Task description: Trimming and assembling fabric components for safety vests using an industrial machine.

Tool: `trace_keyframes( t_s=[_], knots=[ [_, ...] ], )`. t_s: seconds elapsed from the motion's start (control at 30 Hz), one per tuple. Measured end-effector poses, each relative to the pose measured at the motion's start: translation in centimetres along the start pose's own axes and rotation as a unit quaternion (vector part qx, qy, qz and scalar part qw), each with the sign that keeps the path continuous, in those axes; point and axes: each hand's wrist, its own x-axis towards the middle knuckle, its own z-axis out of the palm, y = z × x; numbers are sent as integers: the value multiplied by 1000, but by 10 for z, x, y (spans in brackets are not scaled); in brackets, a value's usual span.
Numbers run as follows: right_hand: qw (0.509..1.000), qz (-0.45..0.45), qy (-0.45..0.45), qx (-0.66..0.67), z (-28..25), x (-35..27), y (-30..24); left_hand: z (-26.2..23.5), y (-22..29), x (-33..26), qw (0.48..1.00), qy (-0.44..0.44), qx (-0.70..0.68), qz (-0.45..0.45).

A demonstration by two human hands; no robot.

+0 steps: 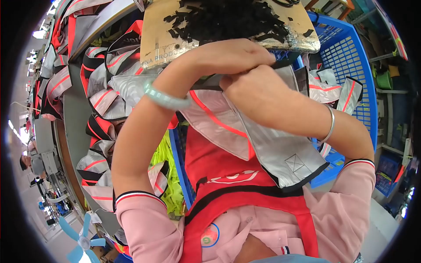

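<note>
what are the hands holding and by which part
Both the left hand and right hand grip the grey reflective vest piece at its top edge, near the wooden board.

The left hand (232, 55) covers the top edge of the grey reflective panel (267, 140), and its grip there cannot be read. The right hand (256, 90) hides its own fingertips. The blue basket (351, 57) is largely masked by both forearms.

the left hand (232, 55) and right hand (256, 90) pinch the top edge of a silver-grey fabric piece with orange piping (263, 140). above them sits a worn wooden board (162, 30) strewn with black fabric scraps (228, 17), beside a blue plastic basket (351, 52).
</note>
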Motion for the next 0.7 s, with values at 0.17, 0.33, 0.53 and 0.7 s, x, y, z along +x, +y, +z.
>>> trace_keyframes(
  t_s=[0.17, 0.33, 0.53, 0.7],
  knots=[
    [962, 113, 34, 248, -4, -28, 40, 58, -34, -61, 931, 346, 107, 36],
    [950, 111, 7, 291, -28, -32, 38, 73, -18, -93, 914, 398, 80, 10],
    [933, 130, 101, 319, -70, -37, 50, 35, 44, -106, 910, 399, 47, 108],
    [938, 146, 159, 271, -57, -19, 78, -16, 31, -79, 942, 329, 2, 71]
  ],
)
